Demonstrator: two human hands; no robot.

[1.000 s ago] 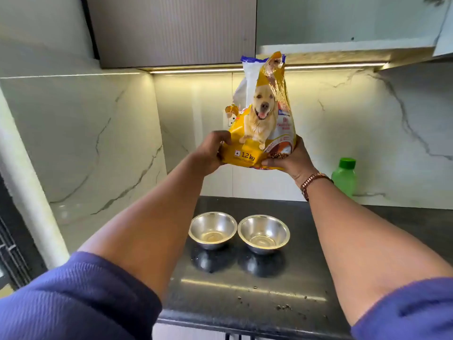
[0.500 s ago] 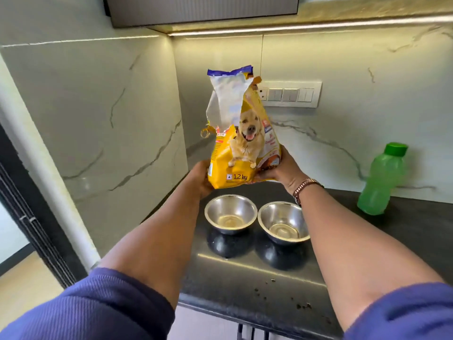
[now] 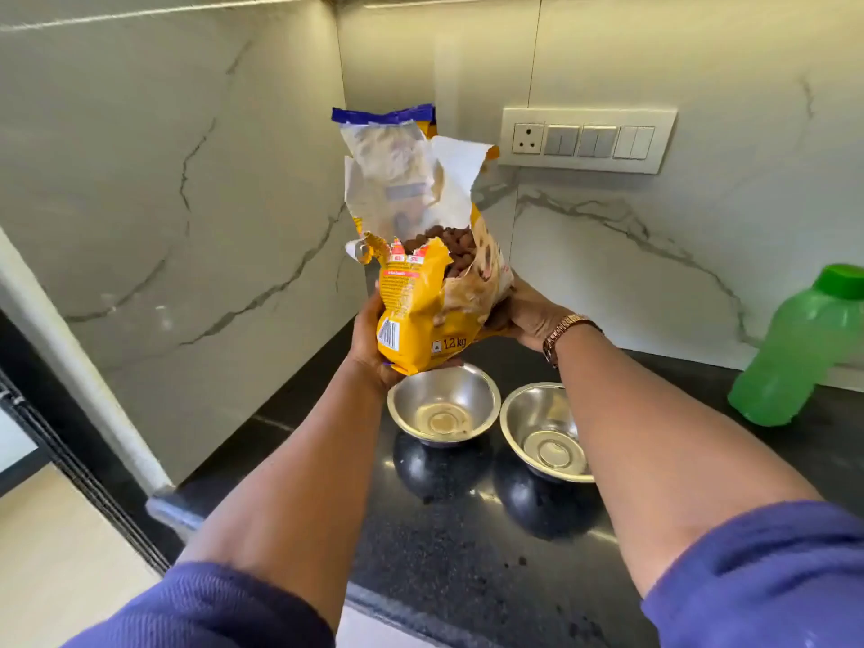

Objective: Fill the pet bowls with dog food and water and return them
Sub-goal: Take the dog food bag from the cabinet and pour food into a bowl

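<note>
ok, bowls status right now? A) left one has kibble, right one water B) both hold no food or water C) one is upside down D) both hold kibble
B: both steel bowls stand upright with bare bottoms, and the kibble is still inside the opened dog food bag, held above them by the left hand and right hand.

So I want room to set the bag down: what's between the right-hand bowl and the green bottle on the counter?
In the head view, the person's right forearm crosses above that stretch between right bowl and green bottle; the black counter that shows beyond the forearm is bare.
</note>
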